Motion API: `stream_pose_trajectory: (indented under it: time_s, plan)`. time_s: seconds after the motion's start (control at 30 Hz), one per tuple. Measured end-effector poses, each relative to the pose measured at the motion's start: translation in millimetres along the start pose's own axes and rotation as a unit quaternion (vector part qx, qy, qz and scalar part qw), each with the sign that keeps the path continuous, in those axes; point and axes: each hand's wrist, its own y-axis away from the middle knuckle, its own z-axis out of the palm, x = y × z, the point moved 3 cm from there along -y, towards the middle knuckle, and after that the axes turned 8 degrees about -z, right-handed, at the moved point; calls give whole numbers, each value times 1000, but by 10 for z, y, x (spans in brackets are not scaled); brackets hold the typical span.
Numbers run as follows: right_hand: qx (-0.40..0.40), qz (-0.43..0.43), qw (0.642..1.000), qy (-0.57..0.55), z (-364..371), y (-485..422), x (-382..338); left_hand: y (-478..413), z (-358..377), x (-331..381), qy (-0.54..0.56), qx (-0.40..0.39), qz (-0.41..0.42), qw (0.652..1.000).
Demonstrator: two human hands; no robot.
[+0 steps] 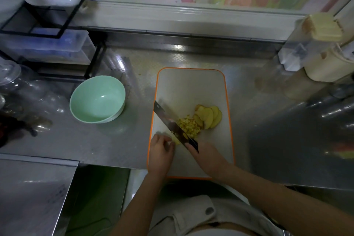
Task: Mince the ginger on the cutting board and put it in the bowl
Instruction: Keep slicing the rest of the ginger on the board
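Note:
A white cutting board (pixel 191 86) with an orange rim lies on the steel counter. On it sit a pile of minced ginger (pixel 188 125) and several overlapping ginger slices (pixel 209 117) to its right. My right hand (pixel 206 156) grips the handle of a dark cleaver (pixel 168 121), whose blade runs diagonally up-left beside the minced pile. My left hand (pixel 161 149) rests at the board's near left with curled fingers on a small yellow ginger piece (pixel 175 140), mostly hidden behind the blade. A pale green bowl (pixel 97 98) stands to the left, nothing in it.
A black wire rack (pixel 47 30) with clear plastic boxes stands at the back left, glass jars (pixel 17 86) below it. A cream appliance (pixel 323 53) stands at the back right. The steel counter (pixel 268 120) extends right of the board; its front edge runs past my wrists.

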Motion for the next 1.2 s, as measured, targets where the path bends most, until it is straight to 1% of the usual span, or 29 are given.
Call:
stream_pose_trajectory:
  time_s: [0.13,0.33,0.47,0.6,0.67,0.73,0.8,0.9,1.03,1.13,1.2]
  plan:
    - [4,9,1000,17,37,-7,-23,-5,11,-5,1,-7,-1,1000]
    - [3,27,999,38,107,-54,7,-21,20,-1,15,4,-3,1000]
    - [10,39,999,24,163,-86,-8,-14,16,17,4,-1,3,1000]
    - [-2,57,998,10,230,-107,8,-19,6,30,-8,3,14,1000]
    - [-21,59,998,16,202,-106,40,-23,7,22,-6,3,16,1000]
    - [-32,54,998,10,123,-102,65,-29,18,6,-2,4,14,1000]
    - [-22,36,999,-9,64,-115,90,-32,33,-5,-1,2,9,1000]
    - [-17,7,1000,0,77,-111,68,-34,36,-15,-14,-6,1,1000]
    - [25,-5,999,-30,18,-109,35,-21,37,-27,-22,-1,5,1000]
    - [36,-15,999,-30,-101,-103,31,0,21,-14,-25,10,19,999]
    - [40,-20,999,-18,-157,-87,58,27,17,3,-38,-1,46,998]
